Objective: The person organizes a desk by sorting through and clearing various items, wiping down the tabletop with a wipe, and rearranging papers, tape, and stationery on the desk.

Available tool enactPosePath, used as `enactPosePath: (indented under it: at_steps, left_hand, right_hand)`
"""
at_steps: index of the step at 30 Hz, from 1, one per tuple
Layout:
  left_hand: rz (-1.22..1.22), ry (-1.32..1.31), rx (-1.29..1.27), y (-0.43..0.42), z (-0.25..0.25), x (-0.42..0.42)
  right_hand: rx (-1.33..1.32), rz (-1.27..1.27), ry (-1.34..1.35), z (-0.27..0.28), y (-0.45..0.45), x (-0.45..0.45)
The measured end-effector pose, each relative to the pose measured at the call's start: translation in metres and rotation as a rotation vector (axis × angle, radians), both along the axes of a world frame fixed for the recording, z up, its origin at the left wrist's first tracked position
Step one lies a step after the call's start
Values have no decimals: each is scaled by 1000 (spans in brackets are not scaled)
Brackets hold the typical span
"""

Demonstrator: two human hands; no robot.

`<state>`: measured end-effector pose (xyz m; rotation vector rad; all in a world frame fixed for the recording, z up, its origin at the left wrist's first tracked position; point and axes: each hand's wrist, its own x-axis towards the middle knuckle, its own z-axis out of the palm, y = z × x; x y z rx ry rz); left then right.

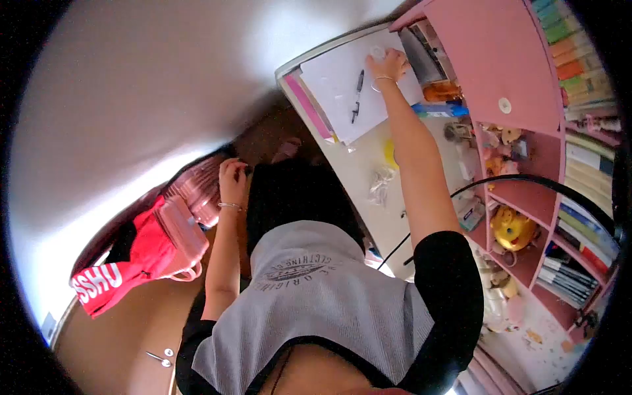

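Note:
On the white paper (329, 72), my right hand (390, 66) has its fingers closed at a small, round, whitish thing (377, 51), whose kind I cannot make out. Two dark pens, an upper pen (360, 80) and a lower pen (355, 112), lie on the sheet to the left of that hand. My left hand (232, 178) hangs low beside my leg, near a pink ribbed suitcase (197, 191). Its fingers are loosely bent and apart, with no held thing visible. A small dark shape shows by its fingertips.
The desk (368, 178) also bears a crumpled clear plastic wrapper (380, 185) and a yellow round item (390, 155). A pink shelf unit (497, 62) with books and a yellow figure (513, 227) stands right. A black curved bar (526, 178) crosses there. A red bag (141, 253) hangs left.

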<state>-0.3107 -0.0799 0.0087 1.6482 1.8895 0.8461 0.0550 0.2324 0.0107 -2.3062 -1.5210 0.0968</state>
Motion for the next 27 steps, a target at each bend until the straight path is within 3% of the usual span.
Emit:
enactPosePath:
  at_steps: [2,5,8,10,14,16,20,22,25,26,27]
  left_hand:
    - [-17,-44,-41,2,1,5]
    - [-111,-52,-68,12,5,16]
    - [-249,-63,-83,30,12,31]
    - [-284,-148,-149,45,21,48]
    - [-520,-82,80,85,24,81]
    - [-635,-84,201,110,26,104]
    - [-256,-1124,-478,134,78,184]
    - [-258,-1385,-607,141,99,212]
    - [-546,-1692,-628,167,70,238]
    - [-469,-1730,-636,166,78,236]
    - [-389,-1769,-642,165,94,233]
  right_hand:
    - [32,-25,57,8,-9,7]
    - [212,174,72,-18,-17,33]
    - [503,129,210,-6,-47,30]
    - [536,94,293,20,-74,29]
    - [655,63,271,48,-122,39]
    - [595,68,339,56,-145,36]
    - [434,283,369,84,-181,15]
    - [382,356,299,89,-187,0]
    - [308,390,240,97,-187,-21]
    - [284,388,226,99,-186,-24]
    - [213,437,396,99,-184,-20]
